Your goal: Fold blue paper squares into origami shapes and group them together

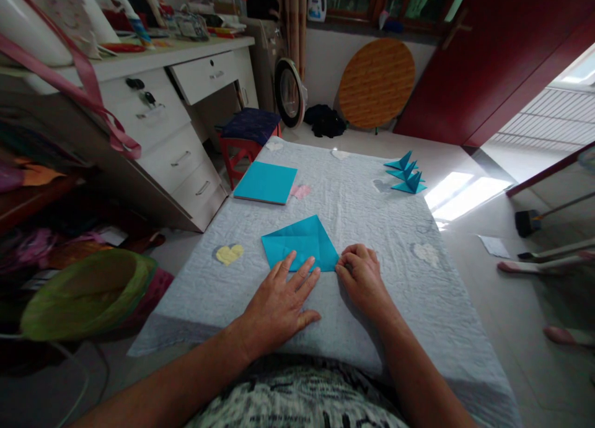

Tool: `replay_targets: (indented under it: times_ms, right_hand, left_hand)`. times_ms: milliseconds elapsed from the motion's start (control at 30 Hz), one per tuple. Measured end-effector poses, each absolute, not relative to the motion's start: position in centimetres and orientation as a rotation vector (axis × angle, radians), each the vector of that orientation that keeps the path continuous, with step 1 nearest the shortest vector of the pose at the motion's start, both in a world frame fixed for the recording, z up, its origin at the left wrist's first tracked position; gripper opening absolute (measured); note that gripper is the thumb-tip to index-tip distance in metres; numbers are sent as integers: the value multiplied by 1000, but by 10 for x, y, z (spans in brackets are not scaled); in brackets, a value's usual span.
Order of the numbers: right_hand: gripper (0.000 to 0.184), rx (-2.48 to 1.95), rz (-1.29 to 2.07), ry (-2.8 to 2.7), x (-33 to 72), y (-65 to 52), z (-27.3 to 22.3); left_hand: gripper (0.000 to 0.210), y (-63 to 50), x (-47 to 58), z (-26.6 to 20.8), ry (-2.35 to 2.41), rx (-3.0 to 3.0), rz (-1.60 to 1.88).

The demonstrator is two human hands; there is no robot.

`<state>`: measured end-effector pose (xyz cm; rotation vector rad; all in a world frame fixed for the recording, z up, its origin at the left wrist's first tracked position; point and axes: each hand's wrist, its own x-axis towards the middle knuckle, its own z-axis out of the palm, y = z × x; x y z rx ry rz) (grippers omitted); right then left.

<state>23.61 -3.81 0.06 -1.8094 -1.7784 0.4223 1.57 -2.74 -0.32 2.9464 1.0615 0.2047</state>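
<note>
A blue sheet of origami paper [297, 236], creased and partly folded, lies on the cloth-covered table in front of me. My left hand [290, 295] rests flat with spread fingers, its fingertips on the paper's near edge. At the paper's right corner, my right hand [361, 273] has thumb and fingers pinched on the tip. Farther back on the left is a stack of blue square paper [266, 183]. Several folded blue paper figures with pointed tips [407, 175] stand in a row at the far right of the table.
A pale tablecloth [362, 211] with heart patches covers the table. A red stool [248, 134] stands beyond its far left corner, near a white desk [167, 131]. On the floor at left is a lined bin [88, 292]. A round wooden board [376, 84] leans against the wall.
</note>
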Motion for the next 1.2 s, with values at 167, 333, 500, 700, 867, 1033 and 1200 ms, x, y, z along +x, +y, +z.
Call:
replay_targets:
  times_ms: [167,333,500,700,867,1033,1200]
  right_hand:
    - [15,-1833,404,-1821,236,-36,1]
    - [14,-1863,422,-1898,240,-32,10]
    - [12,-1897,375,-2067,248,-22,21]
    - [13,-1917,397,-2060,261,-8,21]
    - [13,-1922,530,-1862,265,-9,17]
    - [8,-1894,517,-1776,263,-10,12]
    - [1,-1873,506,-1717,263,-11,9]
  left_hand:
    - [72,-25,15,-2,1048,2955,205]
    - [69,-25,20,2,1071,2954,178]
    - [64,-26,33,4,1136,2912,191]
    - [67,-14,48,4,997,2924,245]
    - [71,-9,51,1,903,2900,207]
    - [69,-8,52,4,918,2899,190]
    - [66,-9,60,9,995,2919,181]
